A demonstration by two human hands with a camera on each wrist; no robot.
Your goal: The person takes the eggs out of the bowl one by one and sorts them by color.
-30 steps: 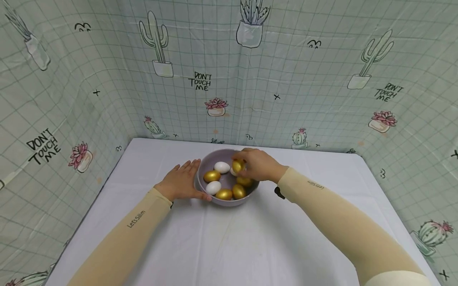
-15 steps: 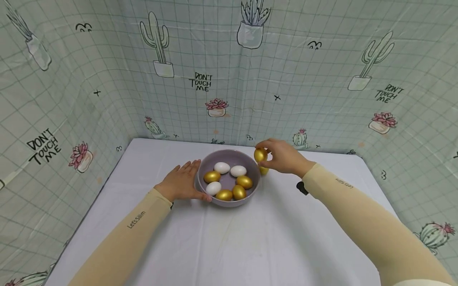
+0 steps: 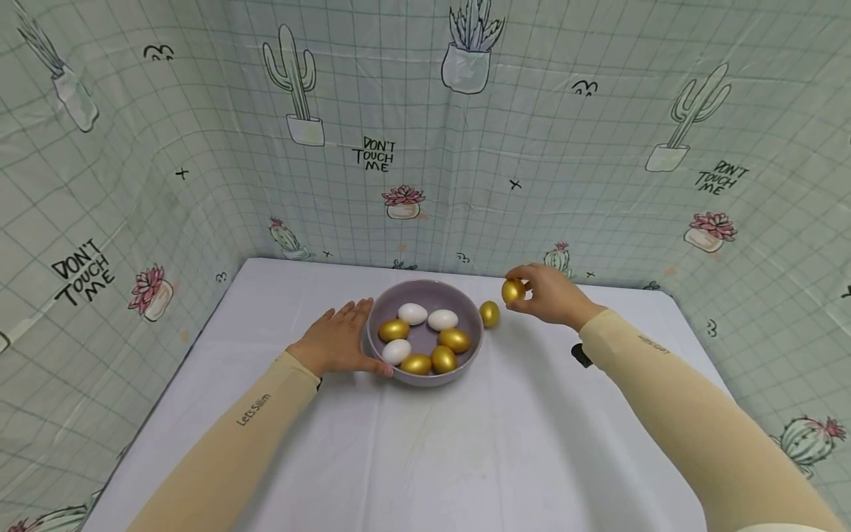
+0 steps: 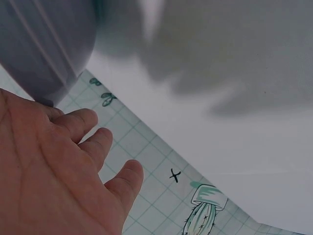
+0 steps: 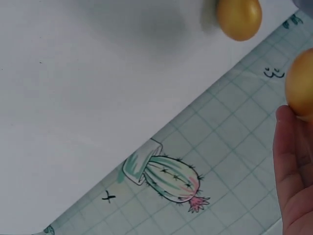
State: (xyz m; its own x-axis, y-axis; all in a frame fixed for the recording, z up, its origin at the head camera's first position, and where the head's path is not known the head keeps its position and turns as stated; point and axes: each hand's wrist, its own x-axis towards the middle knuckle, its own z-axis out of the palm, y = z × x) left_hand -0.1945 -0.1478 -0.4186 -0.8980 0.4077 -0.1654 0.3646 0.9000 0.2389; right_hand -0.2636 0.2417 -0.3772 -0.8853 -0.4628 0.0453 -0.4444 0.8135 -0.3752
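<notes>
A purple-grey bowl [image 3: 425, 380] holds three white eggs, one of them a white egg [image 3: 413, 314] at the back, and several gold ones, such as a gold egg [image 3: 394, 330] on the left. My left hand [image 3: 339, 340] rests against the bowl's left side with fingers extended and thumb at the front rim. To the right of the bowl, my right hand [image 3: 552, 295] pinches a gold egg [image 3: 513, 291] between fingers and thumb, seen also as a gold egg [image 5: 301, 83] in the right wrist view. Between that hand and the bowl, another gold egg [image 3: 489, 314] lies on the table.
The table [image 3: 432, 458] wears a white cover. Behind and beside it hangs a grid-patterned curtain [image 3: 452, 148] with printed cacti, right at the table's back edge.
My right hand has lifted a gold egg out of the bowl and carried it rightward over the table, past the gold egg lying there. My left hand has stayed at the bowl.
</notes>
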